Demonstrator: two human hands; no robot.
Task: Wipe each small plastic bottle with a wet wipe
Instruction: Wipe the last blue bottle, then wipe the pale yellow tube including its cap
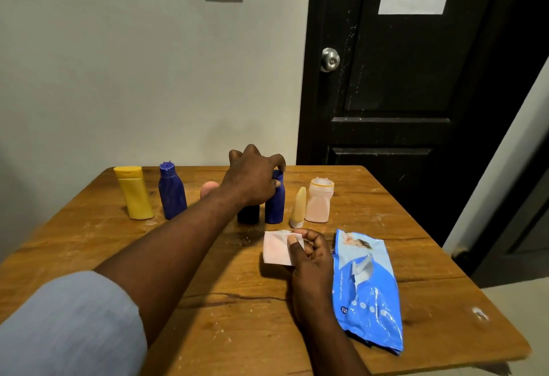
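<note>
Danger: our left hand (252, 181), gripping the centre blue bottle (275, 208), may topple the dark bottle (248, 214) beside; right hand (310, 255) pinches the wipe (276, 248).

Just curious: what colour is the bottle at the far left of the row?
The bottle is yellow; head view shows it.

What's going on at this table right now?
A person is getting ready to wipe bottles. The left hand grips the top of a blue bottle near the middle of the row standing on the wooden table. The right hand pinches a wet wipe, not yet touching the bottle. The wipes pack lies beside that hand.
</note>
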